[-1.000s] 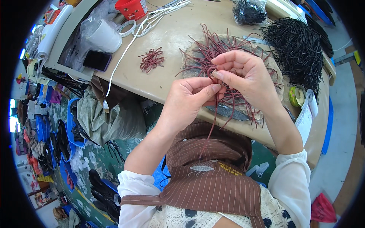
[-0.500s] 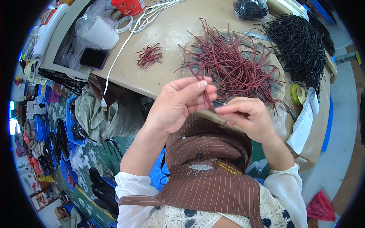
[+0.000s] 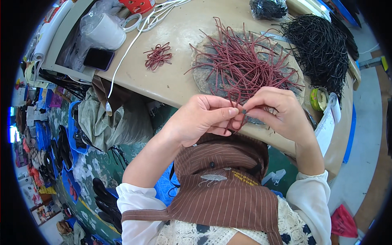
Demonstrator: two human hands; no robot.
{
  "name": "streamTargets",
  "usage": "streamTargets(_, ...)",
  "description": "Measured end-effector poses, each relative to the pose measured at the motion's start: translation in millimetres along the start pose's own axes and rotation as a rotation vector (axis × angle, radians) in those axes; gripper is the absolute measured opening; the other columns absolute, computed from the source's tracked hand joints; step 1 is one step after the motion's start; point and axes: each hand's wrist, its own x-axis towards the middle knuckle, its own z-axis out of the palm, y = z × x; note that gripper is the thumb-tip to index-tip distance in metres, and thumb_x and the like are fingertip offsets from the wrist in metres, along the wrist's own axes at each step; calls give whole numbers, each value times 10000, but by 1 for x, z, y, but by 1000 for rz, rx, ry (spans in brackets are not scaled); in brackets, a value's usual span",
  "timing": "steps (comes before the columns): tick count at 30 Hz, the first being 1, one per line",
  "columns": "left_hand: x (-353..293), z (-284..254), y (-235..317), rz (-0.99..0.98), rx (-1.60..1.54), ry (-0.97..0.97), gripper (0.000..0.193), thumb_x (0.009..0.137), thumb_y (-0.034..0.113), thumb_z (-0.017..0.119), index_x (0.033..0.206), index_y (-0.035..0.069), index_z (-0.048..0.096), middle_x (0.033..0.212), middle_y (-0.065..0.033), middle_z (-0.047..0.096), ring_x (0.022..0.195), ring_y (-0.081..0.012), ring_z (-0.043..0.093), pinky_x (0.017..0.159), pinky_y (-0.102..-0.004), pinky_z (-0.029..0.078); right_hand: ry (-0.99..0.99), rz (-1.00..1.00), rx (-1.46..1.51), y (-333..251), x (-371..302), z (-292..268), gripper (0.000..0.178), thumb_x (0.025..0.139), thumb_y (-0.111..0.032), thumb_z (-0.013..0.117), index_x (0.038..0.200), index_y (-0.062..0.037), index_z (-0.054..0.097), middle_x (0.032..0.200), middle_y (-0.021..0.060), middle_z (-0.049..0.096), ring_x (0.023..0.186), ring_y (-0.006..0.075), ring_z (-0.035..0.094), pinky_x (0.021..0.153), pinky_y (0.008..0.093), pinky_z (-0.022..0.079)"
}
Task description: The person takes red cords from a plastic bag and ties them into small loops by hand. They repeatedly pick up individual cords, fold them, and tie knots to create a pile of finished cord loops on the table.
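Between thumb and fingers, my left hand (image 3: 206,118) pinches a dark red cord (image 3: 227,130), bent into a loop with its lower part hanging beneath the fingertips. My right hand (image 3: 279,109) is closed on another stretch of the same cord, close to the left fingertips. Both hands are just off the table's front edge, over my brown striped apron (image 3: 228,200). Behind them a loose heap of dark red cords (image 3: 249,67) lies on a round worn board (image 3: 201,77). A small bunch of looped red cords (image 3: 158,56) rests to its left.
A large pile of black cords (image 3: 316,49) lies at the right, with a green round tin (image 3: 318,99) and white paper (image 3: 326,126) nearer me. A phone (image 3: 99,59), a white roll (image 3: 107,34) and a white cable (image 3: 130,57) occupy the table's left side.
My right hand has moved up and slightly right, bringing a piece of cord up beside the left fingertips. My left hand has moved down and right, and the cord is now looped between both hands.
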Motion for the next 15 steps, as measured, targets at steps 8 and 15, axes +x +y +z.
streamTargets(8,6,5,-7,110,56,26,195,878,160,559,990,12,618,874,-63,647,791,-108,621,682,-223,510,157,-68,58,3,-1,8,106,724,9,655,824,-10,626,772,82,605,691,179,613,613,266,498)
streamTargets(15,11,22,-18,252,-163,77,203,882,143,550,1016,0,604,899,-69,634,812,-120,612,691,-243,519,539,-126,89,11,-9,35,147,728,56,640,852,-21,623,807,87,595,697,152,601,617,244,502)
